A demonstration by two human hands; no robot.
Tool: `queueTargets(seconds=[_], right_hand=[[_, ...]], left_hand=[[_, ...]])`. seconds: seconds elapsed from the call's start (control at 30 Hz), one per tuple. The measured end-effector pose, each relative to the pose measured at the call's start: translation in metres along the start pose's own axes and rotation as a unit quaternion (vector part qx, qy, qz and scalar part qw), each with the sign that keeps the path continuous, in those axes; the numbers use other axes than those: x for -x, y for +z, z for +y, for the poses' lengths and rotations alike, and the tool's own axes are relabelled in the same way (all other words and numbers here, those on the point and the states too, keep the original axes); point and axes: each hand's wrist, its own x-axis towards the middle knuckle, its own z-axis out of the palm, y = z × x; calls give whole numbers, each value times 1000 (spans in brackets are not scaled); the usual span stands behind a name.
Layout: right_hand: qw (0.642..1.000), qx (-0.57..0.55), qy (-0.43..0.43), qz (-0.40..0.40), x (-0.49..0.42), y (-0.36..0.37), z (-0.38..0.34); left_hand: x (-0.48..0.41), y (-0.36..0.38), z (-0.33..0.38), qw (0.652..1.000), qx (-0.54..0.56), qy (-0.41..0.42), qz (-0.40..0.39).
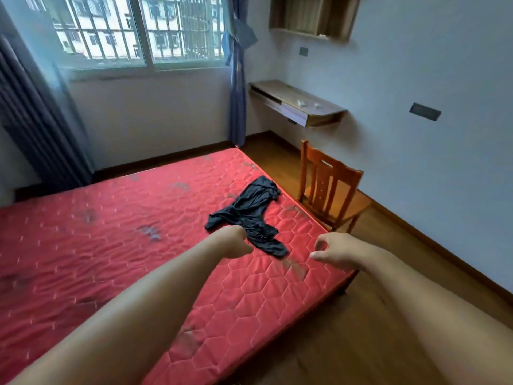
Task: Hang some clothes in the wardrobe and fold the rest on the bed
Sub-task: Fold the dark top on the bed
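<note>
Black garment (249,207): your left hand (236,241) grips its near edge in curled fingers. Your right hand (333,251) hovers just beside it, fingers loosely bent, holding nothing. The garment lies crumpled on the red quilted mattress (138,245), near its corner. A wooden chair (330,187) stands alongside.

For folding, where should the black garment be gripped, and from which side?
Grip the black garment at its near end, coming from the near side of the mattress: it lies crumpled, stretching away. The left hand seems to hold there; the empty right hand could pinch the flap beside it.
</note>
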Motion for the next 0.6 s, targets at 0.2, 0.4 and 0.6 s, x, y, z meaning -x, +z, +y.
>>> queueTargets(seconds=[0.2,0.4,0.6], right_hand=[[1000,19,3,-9,-110,-38,-6],[999,30,-12,-35,-222,-57,-10],[996,55,-45,-60,-347,-59,-17]], left_hand=[[-100,-24,-20,1000,29,-9,0],[-185,-44,-37,998,64,-12,21],[-264,-52,-51,995,81,-58,27]])
